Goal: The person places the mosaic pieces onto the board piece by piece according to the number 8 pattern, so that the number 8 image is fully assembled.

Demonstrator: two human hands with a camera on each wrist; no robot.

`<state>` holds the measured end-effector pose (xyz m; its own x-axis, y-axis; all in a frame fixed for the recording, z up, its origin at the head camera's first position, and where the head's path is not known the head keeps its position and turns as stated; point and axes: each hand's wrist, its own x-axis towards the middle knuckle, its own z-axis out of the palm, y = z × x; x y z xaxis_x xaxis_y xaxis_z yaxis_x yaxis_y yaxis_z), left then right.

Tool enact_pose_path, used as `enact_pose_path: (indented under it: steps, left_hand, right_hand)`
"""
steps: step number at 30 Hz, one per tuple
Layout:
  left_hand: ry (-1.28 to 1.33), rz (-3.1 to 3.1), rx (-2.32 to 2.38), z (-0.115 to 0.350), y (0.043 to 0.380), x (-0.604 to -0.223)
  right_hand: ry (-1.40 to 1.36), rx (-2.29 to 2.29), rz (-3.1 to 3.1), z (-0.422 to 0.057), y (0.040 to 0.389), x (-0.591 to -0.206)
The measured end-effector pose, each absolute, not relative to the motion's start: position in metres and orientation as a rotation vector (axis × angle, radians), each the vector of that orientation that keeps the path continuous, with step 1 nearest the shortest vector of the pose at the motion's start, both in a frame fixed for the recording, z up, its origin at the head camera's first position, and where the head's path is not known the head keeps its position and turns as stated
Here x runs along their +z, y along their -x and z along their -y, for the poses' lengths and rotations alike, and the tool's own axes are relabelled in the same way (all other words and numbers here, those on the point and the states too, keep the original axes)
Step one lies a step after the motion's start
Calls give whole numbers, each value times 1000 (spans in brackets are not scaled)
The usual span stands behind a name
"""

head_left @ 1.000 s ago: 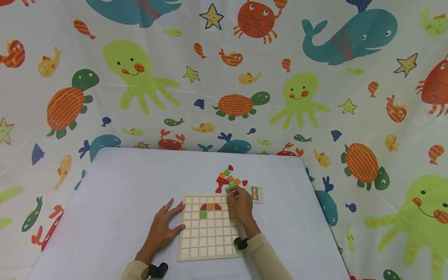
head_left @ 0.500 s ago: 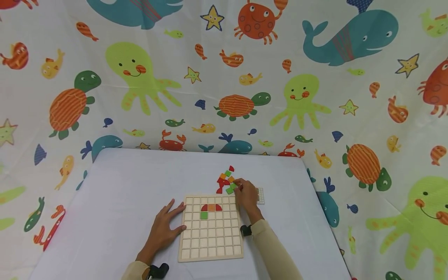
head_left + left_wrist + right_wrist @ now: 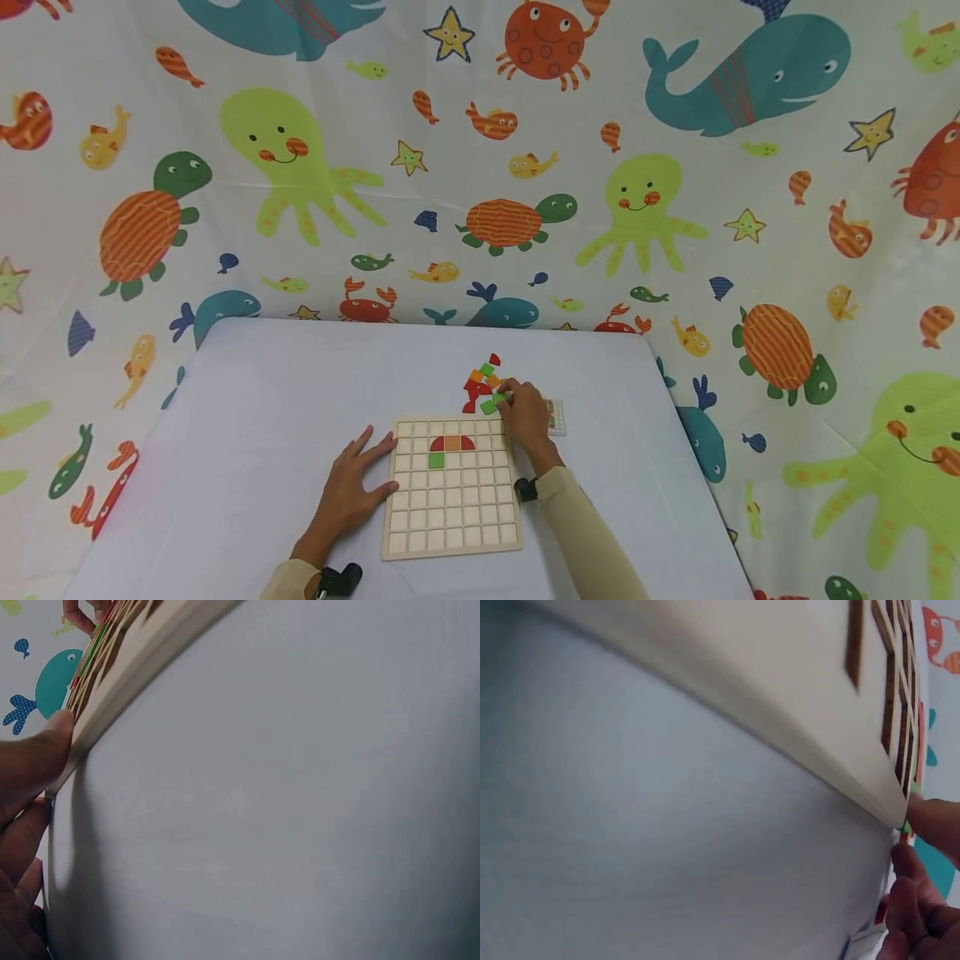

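Note:
A wooden grid board [image 3: 453, 517] lies on the table. In its upper rows sit an orange square tile [image 3: 452, 443] between two red rounded tiles, and a green square tile [image 3: 437, 460] below the left one. My left hand [image 3: 347, 483] rests spread along the board's left edge, thumb and fingertips touching the frame. Beyond the board's far right corner, my right hand [image 3: 528, 417] has bent fingers down at a loose pile of tiles, by a green tile [image 3: 489, 407]. Whether it pinches a tile I cannot tell; the hand hides the pile's right side.
Loose red, orange and green tiles, among them a red rounded tile [image 3: 494, 360], lie behind the board. A small pattern card [image 3: 556, 418] shows partly behind my right hand. A white-covered table [image 3: 285, 375] meets a sea-creature cloth [image 3: 480, 167] at the back.
My right hand has moved slightly right and away from me, off the board's corner to the pile's right side, now covering tiles and part of the card. My left hand stays put.

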<state>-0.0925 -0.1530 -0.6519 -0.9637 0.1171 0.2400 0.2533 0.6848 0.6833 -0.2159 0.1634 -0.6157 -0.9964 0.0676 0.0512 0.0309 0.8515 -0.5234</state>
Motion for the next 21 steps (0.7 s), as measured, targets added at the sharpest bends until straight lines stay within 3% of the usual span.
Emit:
enact_pose_path:
  steps: [9, 21]
  left_hand:
    - [294, 2718, -1145, 152, 90, -653]
    - [295, 2734, -1136, 153, 92, -653]
  right_hand:
    - [133, 1130, 2825, -169, 206, -612]
    - [-102, 1398, 2827, -167, 166, -604]
